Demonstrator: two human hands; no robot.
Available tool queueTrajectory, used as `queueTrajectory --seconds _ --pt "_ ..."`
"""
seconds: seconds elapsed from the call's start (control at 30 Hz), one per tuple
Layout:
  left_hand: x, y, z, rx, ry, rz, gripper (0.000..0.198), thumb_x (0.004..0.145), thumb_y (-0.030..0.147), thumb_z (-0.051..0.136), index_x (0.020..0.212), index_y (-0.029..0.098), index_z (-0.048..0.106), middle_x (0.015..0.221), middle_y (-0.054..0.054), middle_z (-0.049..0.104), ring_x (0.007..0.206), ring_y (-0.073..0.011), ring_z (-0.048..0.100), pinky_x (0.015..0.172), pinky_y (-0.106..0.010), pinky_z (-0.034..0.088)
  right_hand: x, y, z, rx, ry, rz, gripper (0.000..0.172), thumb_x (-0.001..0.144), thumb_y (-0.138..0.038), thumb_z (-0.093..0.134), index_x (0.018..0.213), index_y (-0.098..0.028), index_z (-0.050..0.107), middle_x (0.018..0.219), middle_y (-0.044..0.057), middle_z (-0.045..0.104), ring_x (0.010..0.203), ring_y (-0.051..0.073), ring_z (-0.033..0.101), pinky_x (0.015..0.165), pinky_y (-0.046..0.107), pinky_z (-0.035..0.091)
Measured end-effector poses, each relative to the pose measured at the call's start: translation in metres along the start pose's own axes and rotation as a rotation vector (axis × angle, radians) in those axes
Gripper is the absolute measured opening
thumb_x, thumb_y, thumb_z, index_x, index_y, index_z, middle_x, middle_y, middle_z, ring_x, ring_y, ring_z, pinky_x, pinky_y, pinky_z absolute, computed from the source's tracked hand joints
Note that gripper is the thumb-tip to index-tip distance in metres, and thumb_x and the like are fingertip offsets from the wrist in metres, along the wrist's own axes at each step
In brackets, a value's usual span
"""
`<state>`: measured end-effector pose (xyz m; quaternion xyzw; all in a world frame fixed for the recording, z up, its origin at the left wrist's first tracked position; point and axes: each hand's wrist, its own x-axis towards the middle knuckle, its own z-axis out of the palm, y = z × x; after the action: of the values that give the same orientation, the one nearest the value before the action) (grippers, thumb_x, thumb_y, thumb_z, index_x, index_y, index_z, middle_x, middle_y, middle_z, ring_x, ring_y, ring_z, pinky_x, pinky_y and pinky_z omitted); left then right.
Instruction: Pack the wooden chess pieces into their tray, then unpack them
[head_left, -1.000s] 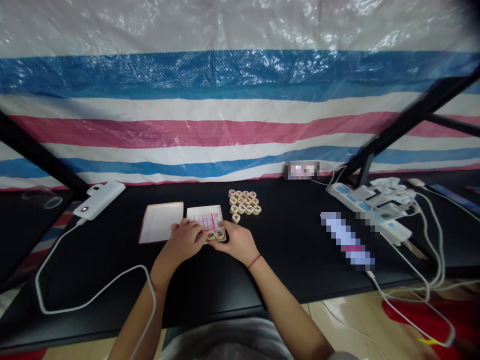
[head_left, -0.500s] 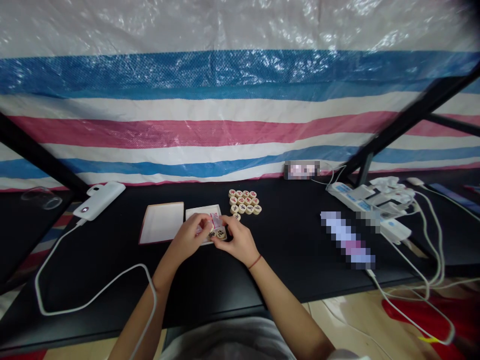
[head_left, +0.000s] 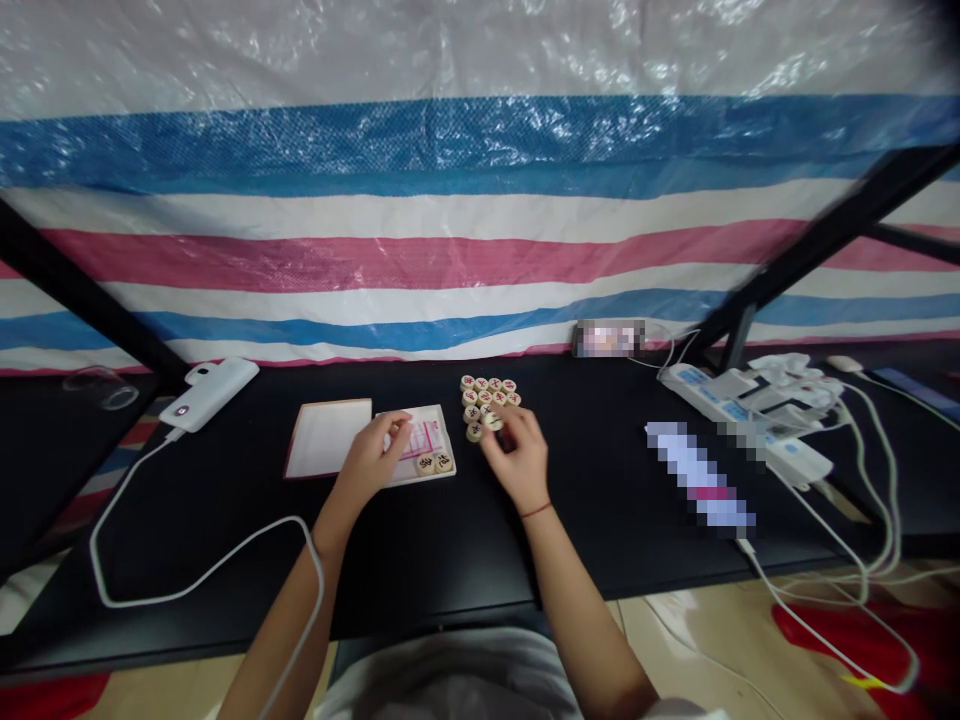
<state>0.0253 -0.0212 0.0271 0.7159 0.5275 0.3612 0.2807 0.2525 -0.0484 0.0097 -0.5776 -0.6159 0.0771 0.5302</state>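
Note:
My right hand (head_left: 519, 462) is closed in a pinch on a xiangqi piece (head_left: 492, 420), held at the front of several rows of round pieces (head_left: 486, 397) with red and black characters. Over the left side of an open white box (head_left: 448, 420) hangs my left hand (head_left: 373, 452). Its fingers are curled and pressed together, and whatever they may hold is hidden. Inside the box lie a pink-printed sheet (head_left: 421, 438) and two pieces with black characters (head_left: 435, 464). The box lid (head_left: 328, 440) lies inside-up to the left, partly behind my left hand.
A white power bank (head_left: 217, 395) with a cable (head_left: 195, 600) stands at the left; the cable loops across my left forearm. To the right are a blurred phone-like object (head_left: 697, 478) and a power strip (head_left: 787, 455) with cords. A striped sheet (head_left: 450, 260) hangs behind the black table (head_left: 450, 560).
My right hand has moved from the box to the right, carrying a xiangqi piece to the rows. My left hand has shifted slightly left, exposing more of the printed sheet.

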Motion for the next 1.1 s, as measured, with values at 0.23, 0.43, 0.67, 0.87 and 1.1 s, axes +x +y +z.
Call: queueTrajectory --seconds 0.23,0.43,0.67,0.87,1.1 --pt "0.003 -0.026 -0.003 0.321 -0.115 0.136 0.025 0.088 0.018 0.046 0.098 0.023 0.068 0.102 -0.003 0.071 0.095 -0.0198 0.063 0.087 -0.036 0.046 0.004 0.034 -0.016 -0.159 -0.156 0.224 0.017 0.073 -0.031 0.06 0.084 -0.019 0.062 0.075 0.0 0.063 0.053 0.011 0.051 0.058 0.025 0.043" --pt "0.0 -0.016 0.009 0.605 -0.087 0.044 0.026 0.09 0.025 0.049 0.107 0.025 0.068 0.117 -0.007 0.065 0.101 -0.0259 0.059 0.086 -0.043 0.042 -0.001 0.033 -0.008 -0.229 -0.323 0.164 0.009 0.075 -0.029 0.058 0.08 -0.022 0.059 0.082 0.0 0.065 0.058 0.013 0.051 0.06 0.025 0.041" --pt "0.0 -0.013 0.016 0.661 -0.046 0.004 0.024 0.088 0.024 0.052 0.106 0.026 0.068 0.116 -0.007 0.066 0.099 -0.026 0.056 0.085 -0.043 0.039 0.0 0.034 -0.01 -0.177 -0.314 0.143 0.012 0.078 -0.027 0.057 0.086 -0.021 0.063 0.096 0.004 0.066 0.061 0.013 0.052 0.061 0.027 0.044" --pt "0.003 -0.011 0.019 0.536 0.049 0.182 0.019 0.087 0.022 0.055 0.104 0.024 0.065 0.106 -0.005 0.069 0.101 -0.0236 0.06 0.089 -0.041 0.042 -0.002 0.008 -0.002 0.014 -0.192 0.076 0.015 0.083 -0.029 0.056 0.092 -0.019 0.062 0.085 0.003 0.064 0.056 0.011 0.048 0.059 0.025 0.044" --pt "-0.006 0.018 0.03 0.247 0.032 0.499 0.022 0.092 0.022 0.05 0.113 0.022 0.059 0.108 -0.007 0.064 0.103 -0.0182 0.062 0.092 -0.032 0.051 -0.014 -0.019 0.018 0.321 -0.309 0.075 0.018 0.087 -0.032 0.057 0.099 -0.02 0.061 0.077 0.0 0.064 0.054 0.009 0.05 0.053 0.023 0.043"
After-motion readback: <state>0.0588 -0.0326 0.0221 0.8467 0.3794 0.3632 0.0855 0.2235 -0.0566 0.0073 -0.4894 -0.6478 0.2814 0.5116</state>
